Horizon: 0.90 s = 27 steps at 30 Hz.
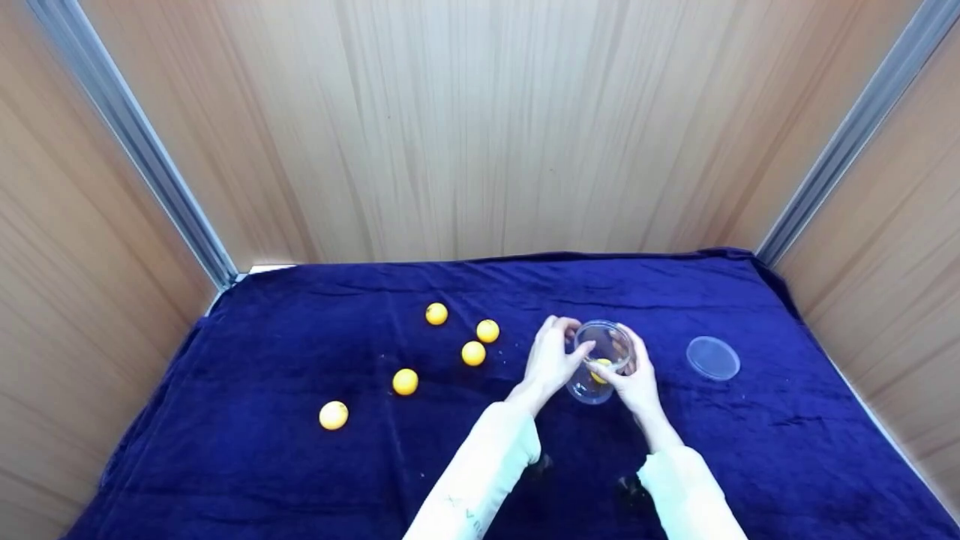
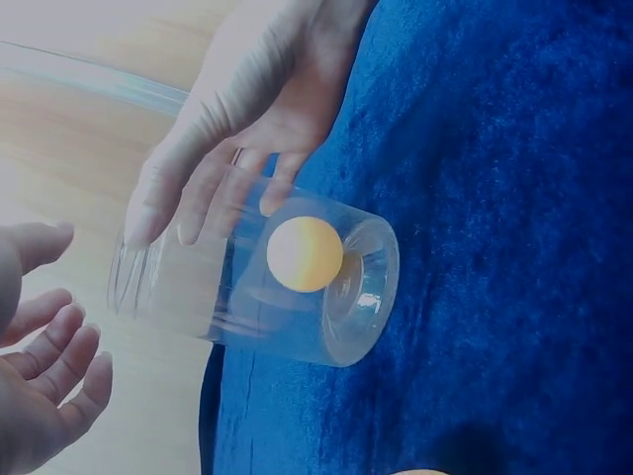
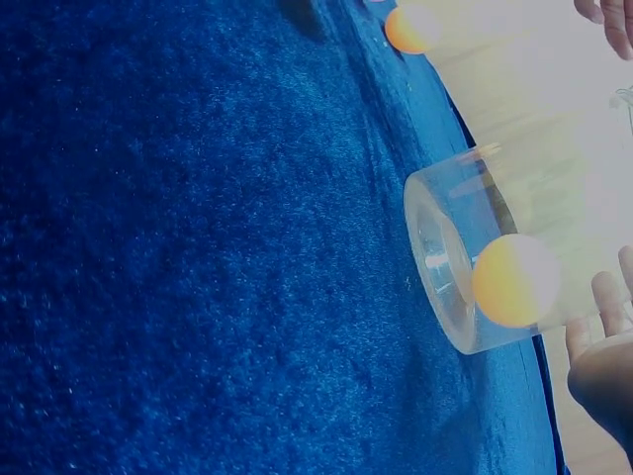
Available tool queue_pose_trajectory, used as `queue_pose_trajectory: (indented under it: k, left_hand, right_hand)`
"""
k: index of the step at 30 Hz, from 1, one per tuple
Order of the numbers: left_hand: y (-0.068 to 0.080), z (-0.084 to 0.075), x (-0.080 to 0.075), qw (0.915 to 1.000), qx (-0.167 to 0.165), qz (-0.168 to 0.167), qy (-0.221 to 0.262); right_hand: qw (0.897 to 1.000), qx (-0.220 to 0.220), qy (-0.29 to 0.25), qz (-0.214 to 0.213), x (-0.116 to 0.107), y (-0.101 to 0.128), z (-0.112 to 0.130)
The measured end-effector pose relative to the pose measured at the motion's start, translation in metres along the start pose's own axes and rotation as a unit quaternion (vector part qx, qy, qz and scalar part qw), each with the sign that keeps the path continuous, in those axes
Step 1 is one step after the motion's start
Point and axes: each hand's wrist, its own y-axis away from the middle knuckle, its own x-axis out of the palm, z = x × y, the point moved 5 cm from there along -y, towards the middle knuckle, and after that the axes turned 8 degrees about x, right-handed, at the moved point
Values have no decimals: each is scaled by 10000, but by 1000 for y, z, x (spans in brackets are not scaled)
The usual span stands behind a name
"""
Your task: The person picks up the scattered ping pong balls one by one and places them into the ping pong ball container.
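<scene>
A clear plastic jar has its mouth uncovered and one orange ball inside, low near the base. My right hand holds the jar at its upper side, thumb on the near side and fingers round the far side. My left hand is at the left of the rim. In the left wrist view, the fingers of the left hand are loosely bent and apart from the jar wall. Whether the jar's base touches the cloth, I cannot tell.
A round clear lid lies right of the hands on the dark blue cloth. Several orange balls are spread to the left, the closest being one ball beside another. Wooden panels enclose the back and sides.
</scene>
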Motion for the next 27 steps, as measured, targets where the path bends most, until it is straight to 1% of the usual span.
queue_pose_trajectory:
  k: [3,5,7,11,13,18,20,23,27]
  left_hand:
    - [4,0,-5,9999,97,-53,-33]
    - [7,2,-8,9998,154,-84,-64]
    - [11,4,-11,9997,192,-102,-55]
    - [18,12,-17,9998,197,-94,30]
    - [22,15,-21,9997,196,-89,65]
    - [32,22,-25,9999,137,8,73]
    - [37,25,-25,9999,118,74,83]
    - [43,27,-25,9997,117,157,117]
    - [52,30,-27,9996,126,228,69]
  right_hand:
    - [10000,14,41,-15,2,1,3]
    - [10000,-79,29,-17,2,1,1]
    - [9997,-221,50,-4,-2,-2,-10]
    - [9982,-535,265,55,-11,-11,-33]
    - [9974,-683,20,250,-11,-9,-29]
    - [9957,-876,70,309,-16,-12,-38]
    - [9949,-894,451,140,-20,-19,-54]
    - [9942,-942,509,108,-21,-20,-55]
    - [9943,-976,414,129,-21,-20,-56]
